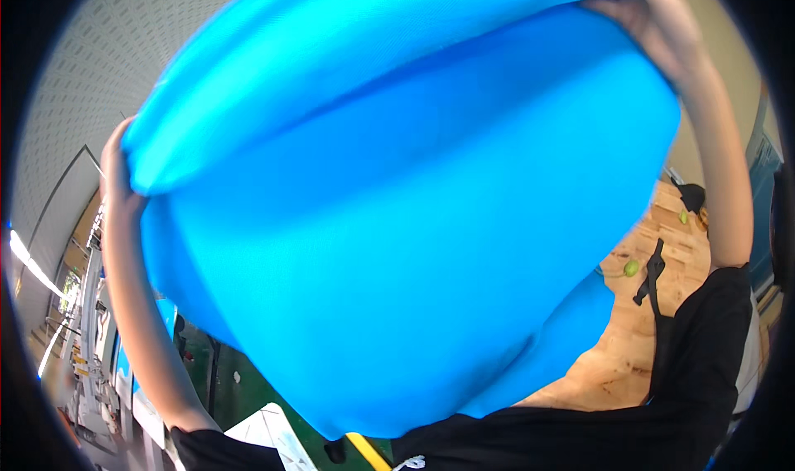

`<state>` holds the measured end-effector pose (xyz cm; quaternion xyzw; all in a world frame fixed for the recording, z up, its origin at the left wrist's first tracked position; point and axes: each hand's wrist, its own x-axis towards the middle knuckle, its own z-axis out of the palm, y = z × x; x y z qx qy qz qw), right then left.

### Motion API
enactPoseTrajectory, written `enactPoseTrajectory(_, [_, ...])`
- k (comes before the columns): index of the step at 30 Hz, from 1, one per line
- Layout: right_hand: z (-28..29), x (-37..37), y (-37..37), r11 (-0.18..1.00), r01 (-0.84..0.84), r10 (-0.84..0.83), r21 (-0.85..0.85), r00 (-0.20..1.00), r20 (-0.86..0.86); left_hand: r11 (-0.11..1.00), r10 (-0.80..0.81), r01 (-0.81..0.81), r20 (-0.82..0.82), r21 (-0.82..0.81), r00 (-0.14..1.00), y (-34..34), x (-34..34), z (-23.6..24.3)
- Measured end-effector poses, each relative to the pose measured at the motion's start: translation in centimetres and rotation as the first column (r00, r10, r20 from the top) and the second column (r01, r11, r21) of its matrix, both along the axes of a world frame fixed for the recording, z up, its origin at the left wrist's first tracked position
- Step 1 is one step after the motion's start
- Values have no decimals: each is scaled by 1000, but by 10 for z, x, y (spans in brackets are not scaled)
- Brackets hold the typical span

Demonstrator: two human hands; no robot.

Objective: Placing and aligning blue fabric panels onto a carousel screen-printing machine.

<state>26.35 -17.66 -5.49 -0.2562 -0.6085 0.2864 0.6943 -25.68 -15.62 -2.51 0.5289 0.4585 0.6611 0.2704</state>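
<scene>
A large piece of bright blue fabric (431, 181) is stretched out between my raised hands and fills most of the head view. My left hand (120, 165) grips its left edge, fingers partly hidden behind the cloth. Higher up, my right hand (658, 28) is closed on the upper right corner, a little blurred. A fold runs slantwise across the upper part of the fabric between the two grips. Its lower edge hangs down against the front of my black shirt (563, 442).
On the right is a wooden tabletop (613, 372) with a black strap and buckle (652, 272) and a small green round object (631, 268). A white surface (269, 438) and a yellow strip (367, 452) show below, over a green floor (257, 388). Machines line the left.
</scene>
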Motion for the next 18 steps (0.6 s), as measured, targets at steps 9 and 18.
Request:
enactPoseTrajectory(9, [-25, 43, 216, 955, -253, 102, -157, 773, -626, 883, -382, 461, 434, -90, 816, 226, 105, -11])
enactPoseTrajectory(18, [-18, 91, 163, 952, -96, 227, 291, 858, -460, 881, -463, 381, 679, 280, 570, 197, 154, 8])
